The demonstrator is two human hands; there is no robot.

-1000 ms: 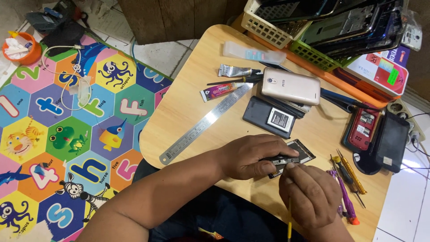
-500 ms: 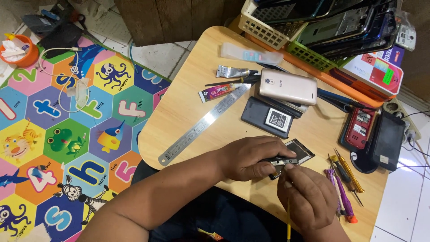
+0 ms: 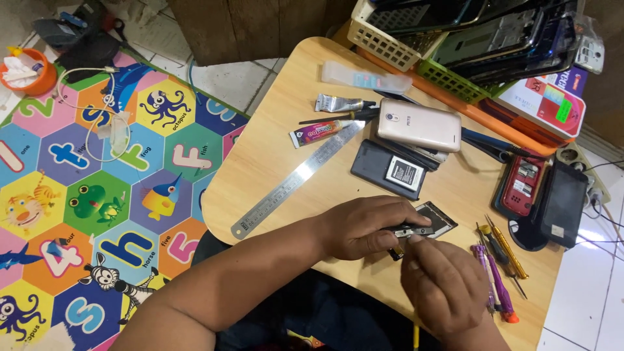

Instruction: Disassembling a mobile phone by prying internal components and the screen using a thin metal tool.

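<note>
head view, looking down on a rounded wooden surface [image 3: 273, 162] set over a bright alphabet floor mat [image 3: 97, 195]. the left hand [image 3: 364, 226] lies at the near middle of the surface, its grip closed around the near edge of a small dark phone frame [image 3: 434, 220], a thin flat part with an open window, which rests partly on the wood at about 3 o'clock from the hand. the right hand [image 3: 445, 289], at 5 o'clock from the left, has its fingertips pinched together on a slim yellow-handled tool [image 3: 416, 335] whose tip meets the frame's near edge; the tip itself is hidden.

handling, as a judgement: the frame looks light, thin and stiff yet easily bent or cracked, with smooth edges that could slip; it is best held by its long side rails, pressed flat to the wood, away from the open window and any exposed parts.

around it: a steel ruler [image 3: 296, 179] at 10 o'clock, a pale gold phone [image 3: 419, 125] and a dark back cover with battery [image 3: 390, 172] at 12 o'clock, a red opened phone [image 3: 520, 185] at 2 o'clock, and screwdrivers [image 3: 497, 276] just right of the right hand. baskets of phone parts [image 3: 455, 39] stand at the far edge.
</note>
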